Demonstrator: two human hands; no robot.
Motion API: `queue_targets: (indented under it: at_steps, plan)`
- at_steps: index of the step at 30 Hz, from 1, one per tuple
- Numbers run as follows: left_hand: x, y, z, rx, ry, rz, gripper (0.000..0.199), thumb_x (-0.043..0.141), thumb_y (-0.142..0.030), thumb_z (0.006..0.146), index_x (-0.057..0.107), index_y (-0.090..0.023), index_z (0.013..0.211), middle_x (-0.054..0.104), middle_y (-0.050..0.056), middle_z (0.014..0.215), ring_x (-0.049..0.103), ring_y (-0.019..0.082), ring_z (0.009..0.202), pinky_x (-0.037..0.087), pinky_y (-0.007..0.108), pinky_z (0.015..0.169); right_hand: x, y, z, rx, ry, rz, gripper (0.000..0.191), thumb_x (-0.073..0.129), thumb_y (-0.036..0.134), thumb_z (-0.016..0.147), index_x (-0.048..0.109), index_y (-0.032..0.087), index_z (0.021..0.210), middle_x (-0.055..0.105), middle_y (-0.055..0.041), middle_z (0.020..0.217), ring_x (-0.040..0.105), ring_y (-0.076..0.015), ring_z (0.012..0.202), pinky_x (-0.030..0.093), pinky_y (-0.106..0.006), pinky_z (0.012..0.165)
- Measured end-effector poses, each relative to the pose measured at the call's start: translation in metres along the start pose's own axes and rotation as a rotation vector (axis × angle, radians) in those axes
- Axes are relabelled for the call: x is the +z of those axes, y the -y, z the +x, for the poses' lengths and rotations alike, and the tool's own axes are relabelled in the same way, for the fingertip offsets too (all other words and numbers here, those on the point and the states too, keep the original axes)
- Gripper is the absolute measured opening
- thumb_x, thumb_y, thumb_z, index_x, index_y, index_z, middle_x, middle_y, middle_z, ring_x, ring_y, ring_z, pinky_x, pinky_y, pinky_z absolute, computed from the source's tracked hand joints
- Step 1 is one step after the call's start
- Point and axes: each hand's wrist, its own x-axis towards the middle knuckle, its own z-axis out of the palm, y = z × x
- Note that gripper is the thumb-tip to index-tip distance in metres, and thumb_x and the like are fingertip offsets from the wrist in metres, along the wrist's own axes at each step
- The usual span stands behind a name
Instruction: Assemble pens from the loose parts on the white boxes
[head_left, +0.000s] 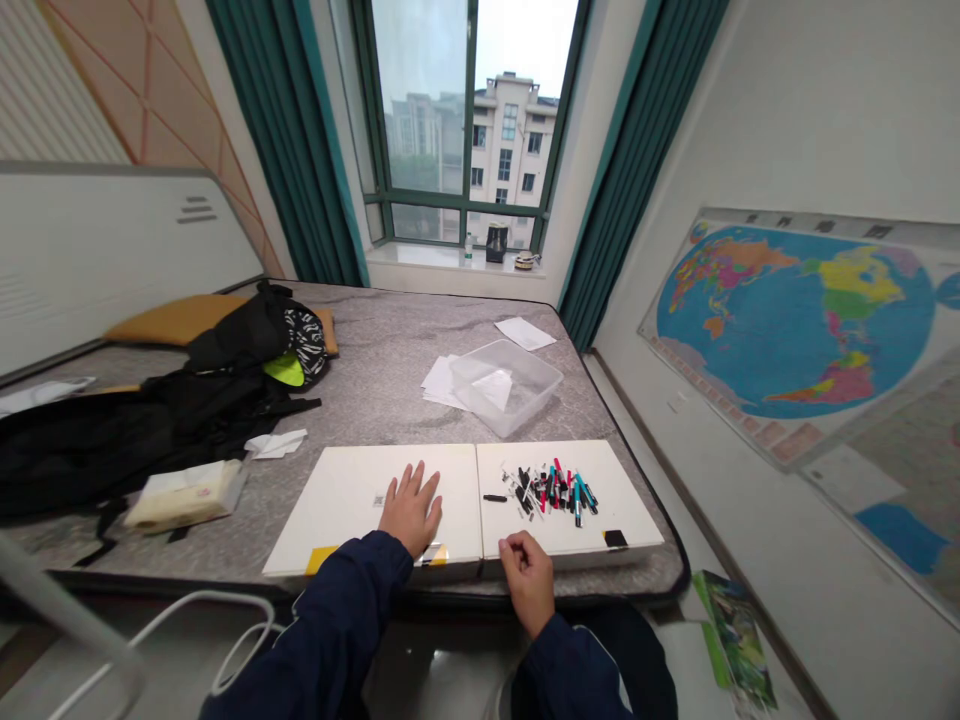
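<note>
On the bed (375,340), L board (345,500) & R board (626,520) lie side by side at near edge, clear plastic tub (510,390) beyond them. L hand (410,510) lies flat on L board, fingers spread wide, holding nothing. R hand (527,578) is curled narrow at R board's near edge; can't tell if it pinches anything. Pen pile (551,490) sits mid R board, long axes fanned, mostly near-far. One dark pen (495,497) lies apart to its left, axis left-right.

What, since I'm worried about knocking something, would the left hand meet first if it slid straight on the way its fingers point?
Past the far edge of the white board, the left hand would probably reach the loose white papers first, right beside the clear plastic box; depth is hard to judge.
</note>
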Motion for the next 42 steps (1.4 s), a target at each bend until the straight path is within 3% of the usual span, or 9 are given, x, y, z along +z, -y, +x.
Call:
queue_targets:
  at_steps: [10,16,20,24,29,34,42]
  plan:
    - [0.001,0.002,-0.003,-0.002,-0.026,0.001,0.044,0.041,-0.029,0.090,0.055,-0.022,0.132,0.040,0.011,0.148,0.030,0.031,0.139,0.025,0.052,0.110,-0.001,0.015,0.006,0.034,-0.002,-0.069,0.032,0.057,0.046,0.083,0.058,0.018,0.069,0.039,0.0054,0.053,0.037,-0.0122,0.051,0.030,-0.024,0.052]
    - [0.000,0.003,-0.005,0.004,-0.045,-0.019,0.042,0.043,-0.025,0.088,0.058,-0.021,0.128,0.044,0.010,0.146,0.032,0.031,0.138,0.026,0.052,0.109,-0.006,0.041,0.028,-0.103,0.137,-0.234,0.024,0.055,0.036,0.084,0.062,0.020,0.068,0.057,0.0006,0.060,0.051,-0.0158,0.057,0.036,-0.025,0.055]
    - [-0.001,0.003,-0.006,0.010,-0.055,-0.023,0.043,0.043,-0.020,0.086,0.059,-0.021,0.126,0.045,0.011,0.145,0.033,0.031,0.137,0.027,0.053,0.109,-0.004,0.057,0.056,-0.243,0.199,-0.496,0.014,0.053,0.021,0.085,0.066,0.018,0.086,0.064,-0.0056,0.084,0.059,-0.0189,0.076,0.043,-0.027,0.069]
    - [-0.002,0.005,-0.007,0.024,-0.048,-0.034,0.044,0.045,-0.014,0.082,0.060,-0.021,0.123,0.047,0.010,0.143,0.034,0.031,0.136,0.028,0.052,0.108,0.002,0.065,0.080,-0.312,0.261,-0.862,0.026,0.054,0.009,0.082,0.066,0.018,0.104,0.059,-0.0095,0.108,0.058,-0.0199,0.092,0.042,-0.027,0.078]
    - [-0.002,0.006,-0.006,0.055,-0.073,-0.057,0.040,0.047,-0.012,0.079,0.064,-0.020,0.115,0.055,0.010,0.135,0.040,0.030,0.131,0.032,0.048,0.106,0.007,0.070,0.091,-0.388,0.369,-1.094,0.024,0.050,0.004,0.085,0.068,0.017,0.096,0.061,-0.0108,0.104,0.055,-0.0224,0.095,0.041,-0.028,0.072]
    - [-0.001,0.007,-0.006,0.083,-0.124,-0.069,0.035,0.049,-0.013,0.079,0.065,-0.020,0.109,0.058,0.009,0.129,0.044,0.029,0.126,0.034,0.044,0.105,0.010,0.073,0.094,-0.376,0.463,-1.172,0.025,0.049,0.001,0.085,0.070,0.015,0.088,0.064,-0.0137,0.093,0.057,-0.0248,0.092,0.041,-0.029,0.068]
    - [0.002,0.010,-0.006,0.141,-0.160,-0.125,0.032,0.048,-0.012,0.079,0.065,-0.019,0.106,0.063,0.009,0.120,0.050,0.028,0.119,0.038,0.044,0.101,0.007,0.068,0.091,-0.305,0.504,-1.113,0.023,0.050,0.002,0.085,0.068,0.014,0.091,0.062,-0.0135,0.102,0.058,-0.0220,0.096,0.043,-0.027,0.074]
